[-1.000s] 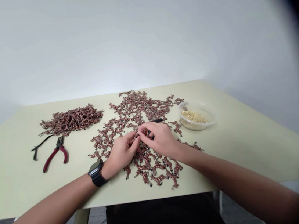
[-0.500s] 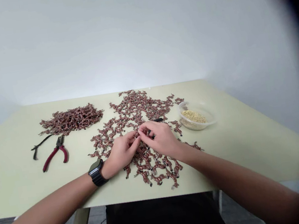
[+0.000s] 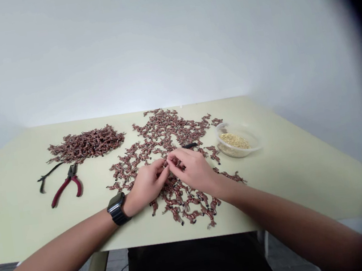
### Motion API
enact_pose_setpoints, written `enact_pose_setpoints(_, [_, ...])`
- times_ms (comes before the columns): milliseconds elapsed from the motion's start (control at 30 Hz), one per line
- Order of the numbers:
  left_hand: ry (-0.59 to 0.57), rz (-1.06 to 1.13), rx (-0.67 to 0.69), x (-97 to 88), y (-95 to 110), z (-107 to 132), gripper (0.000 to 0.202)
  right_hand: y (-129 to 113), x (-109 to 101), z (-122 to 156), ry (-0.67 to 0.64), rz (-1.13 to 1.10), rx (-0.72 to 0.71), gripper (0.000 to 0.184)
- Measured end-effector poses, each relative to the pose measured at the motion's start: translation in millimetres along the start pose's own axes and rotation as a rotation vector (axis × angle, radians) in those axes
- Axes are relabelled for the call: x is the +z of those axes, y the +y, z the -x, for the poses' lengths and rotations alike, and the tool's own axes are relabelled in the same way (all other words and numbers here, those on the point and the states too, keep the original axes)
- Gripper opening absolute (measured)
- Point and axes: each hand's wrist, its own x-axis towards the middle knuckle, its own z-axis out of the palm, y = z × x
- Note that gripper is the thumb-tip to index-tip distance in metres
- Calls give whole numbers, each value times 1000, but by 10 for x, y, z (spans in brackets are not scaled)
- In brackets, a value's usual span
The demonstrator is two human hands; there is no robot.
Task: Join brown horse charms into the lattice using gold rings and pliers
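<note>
My left hand (image 3: 149, 182), a dark watch on its wrist, is closed in a pinch above the scattered brown deer-shaped figures (image 3: 185, 202). Fingertip to fingertip with it, my right hand (image 3: 192, 167) pinches too. Whatever small thing sits between the fingertips is mostly covered by the fingers. Just behind my right hand the end of a black tool (image 3: 189, 145) shows among the figures; its other end is hidden by the hand. More small figures lie under and around both hands.
A denser heap of brown figures (image 3: 88, 144) lies at the back left. In front of it are red-handled pliers (image 3: 65, 187) and a thin black tool (image 3: 49, 172). To the right stands a clear plastic tub (image 3: 255, 148) with small gold-coloured pieces (image 3: 234, 140).
My right hand's fingers have shifted slightly and drawn closer together, and more of the black tool behind them shows. My left hand has stayed almost still.
</note>
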Motion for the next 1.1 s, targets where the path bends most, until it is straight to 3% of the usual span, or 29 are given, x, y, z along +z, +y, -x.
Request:
enact_pose_setpoints(133, [-11,-55,11,-2,-16,1,21,-46,-24,-14,-12,3,10,12])
enact_pose_setpoints(300, [-53,0,3,-48,21,-11,25,5,-137,-94,-136,-274,317,13])
enact_pose_setpoints(400, [-147,302,-56,-62,25,-28,28,99,-188,-143,-149,-451,434,23])
enact_pose_setpoints(533, [-318,888,-197,-63,-16,-58,27,175,-230,-191,-312,-685,412,31])
enact_pose_setpoints(667, [-325,1064,-290,-57,-53,-72,22,180,-231,-200,-326,-676,398,30])
enact_pose_setpoints(833, [-151,770,-282,-61,-60,-67,30,152,-218,-171,-235,-447,405,27])
enact_pose_setpoints(967, [-23,359,-132,-99,-34,-49,30,94,-191,-131,-185,-322,340,21])
enact_pose_setpoints(1100, [24,23,0,-117,-27,-34,22,74,-198,-140,-168,-230,284,24])
